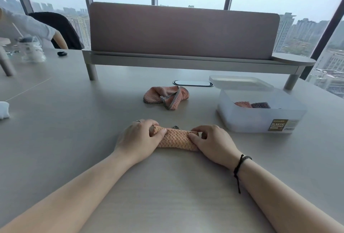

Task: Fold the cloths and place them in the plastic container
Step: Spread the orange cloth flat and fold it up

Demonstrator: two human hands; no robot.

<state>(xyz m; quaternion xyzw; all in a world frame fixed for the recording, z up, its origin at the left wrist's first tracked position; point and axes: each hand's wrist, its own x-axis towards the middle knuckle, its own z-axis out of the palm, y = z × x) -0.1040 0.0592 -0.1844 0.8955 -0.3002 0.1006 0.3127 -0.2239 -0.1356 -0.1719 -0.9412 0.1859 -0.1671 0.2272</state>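
An orange waffle-knit cloth (175, 138) lies folded into a narrow band on the table in front of me. My left hand (138, 138) grips its left end and my right hand (212, 142) pinches its right end. A second cloth, pink with a checked border (165, 96), lies crumpled farther back at the centre. The translucent plastic container (260, 119) stands open to the right, with a pink and a dark folded cloth (251, 104) inside. Its lid (240, 83) leans behind it.
A pink desk divider on a raised shelf (184, 30) runs across the back. A cable port (192, 83) is set in the table under it. Another person's arm (59, 37), a plastic-wrapped bottle (32, 50) and a small black object (62, 53) are at the far left. A white item (3, 110) sits at the left edge.
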